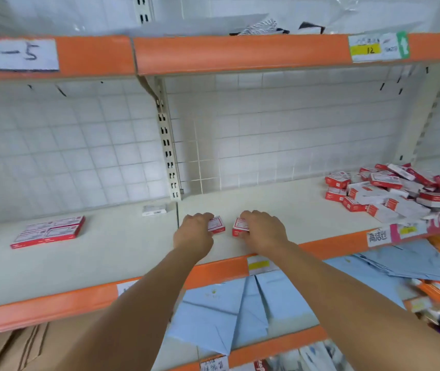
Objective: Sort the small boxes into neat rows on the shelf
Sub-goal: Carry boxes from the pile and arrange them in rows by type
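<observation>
Two small red-and-white boxes sit side by side near the middle of the cream shelf [280, 207]. My left hand [194, 231] grips the left box [216, 225] with curled fingers. My right hand [263, 230] holds the right box [239, 228] the same way. A narrow gap separates the two boxes. On the shelf's far right lies a jumbled pile of the same boxes [395, 191]. To the left, several boxes lie flat in a tidy block [49, 232], and one pale box [154, 210] sits alone by the upright post.
An orange-edged upper shelf [240, 53] hangs overhead. A slotted post [166, 145] divides the bays in front of a wire-grid back. Blue folded sheets [229, 309] lie on the shelf below, with cardboard [26, 346] at lower left.
</observation>
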Demonstrator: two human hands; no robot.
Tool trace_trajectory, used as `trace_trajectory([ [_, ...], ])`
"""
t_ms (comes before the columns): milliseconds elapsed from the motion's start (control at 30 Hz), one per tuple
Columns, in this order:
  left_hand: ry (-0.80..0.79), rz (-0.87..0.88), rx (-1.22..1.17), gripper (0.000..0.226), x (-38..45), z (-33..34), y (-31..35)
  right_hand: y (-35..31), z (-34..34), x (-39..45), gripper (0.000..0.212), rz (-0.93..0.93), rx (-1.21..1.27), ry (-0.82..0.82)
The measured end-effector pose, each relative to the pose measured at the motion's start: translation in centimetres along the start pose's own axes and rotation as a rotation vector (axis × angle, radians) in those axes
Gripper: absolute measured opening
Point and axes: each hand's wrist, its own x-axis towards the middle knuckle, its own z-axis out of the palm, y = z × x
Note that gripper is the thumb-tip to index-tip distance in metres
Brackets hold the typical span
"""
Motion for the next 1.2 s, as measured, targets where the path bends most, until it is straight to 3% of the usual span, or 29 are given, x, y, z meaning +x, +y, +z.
trace_trajectory([
  [367, 0.113, -0.202, 0.001, 0.046, -5.5, -6.5, -13.4, -14.5, 1.5, 1.2, 0.037, -0.202, 0.014, -0.028],
  [700, 0.133, -0.286, 0.008, 0.043, -8.1, -11.4, -27.1, -27.5, 5.2, 2.5, 0.033, -0.228, 0.033, -0.065],
  [900, 0.110, -0.317, 0.007, 0.047, -8.5, -11.8, -31.8, -30.6, 6.7, 3.7, 0.034, -0.202, 0.002, -0.092],
  [1200, 0.107, -0.329, -0.030, 0.055, -7.3, -11.9, -33.9, -31.7, 8.2, 6.3, 0.032, -0.198, -0.012, -0.105],
])
